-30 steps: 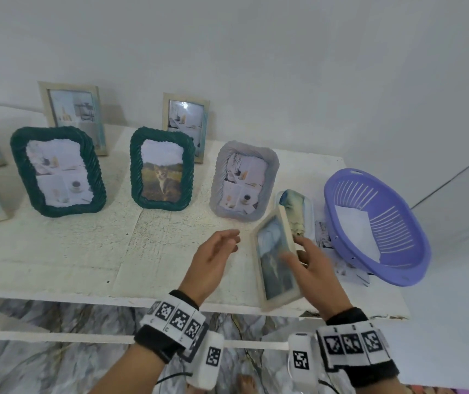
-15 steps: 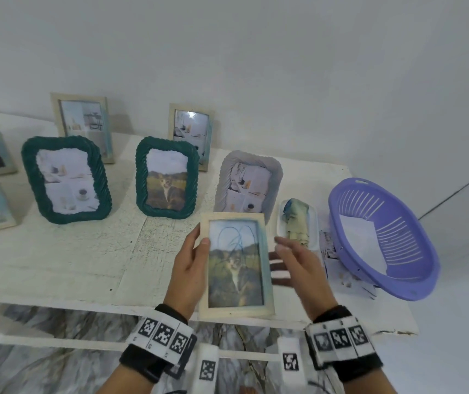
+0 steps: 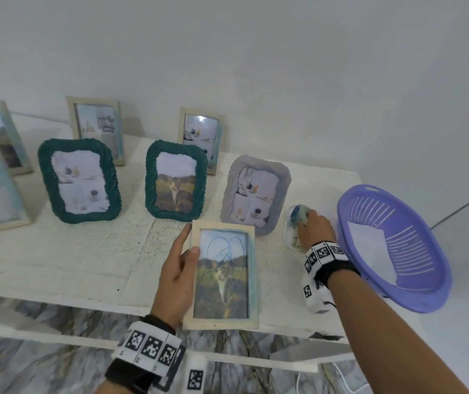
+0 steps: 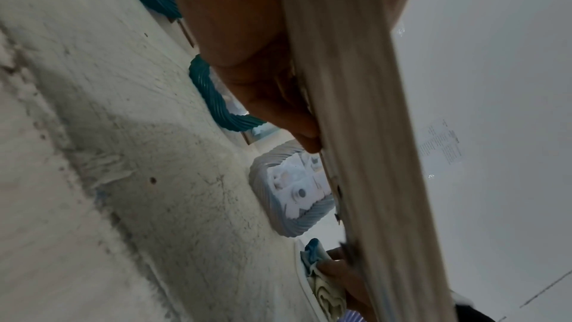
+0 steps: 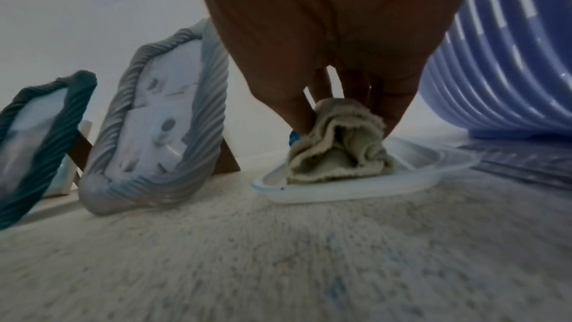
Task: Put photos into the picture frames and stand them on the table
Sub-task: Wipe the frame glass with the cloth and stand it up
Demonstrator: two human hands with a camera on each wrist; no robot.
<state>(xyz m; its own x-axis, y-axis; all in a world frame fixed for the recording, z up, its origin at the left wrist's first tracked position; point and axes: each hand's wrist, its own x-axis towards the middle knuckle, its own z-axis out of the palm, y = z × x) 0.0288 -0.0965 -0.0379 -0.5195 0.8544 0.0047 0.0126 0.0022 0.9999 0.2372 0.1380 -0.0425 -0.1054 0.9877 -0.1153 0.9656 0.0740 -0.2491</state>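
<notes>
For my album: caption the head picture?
Left hand holds pale wooden cat-photo frame; right hand pinches crumpled cloth.

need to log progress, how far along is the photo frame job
Mostly done. Several filled frames already stand on the table, among them two green frames and a grey frame. In hand: the left hand holds a light wooden frame with a cat photo in it and a blue scribble on its glass, while the right hand pinches a cloth from a white tray. Left: probably wiping that glass, then standing the frame.
</notes>
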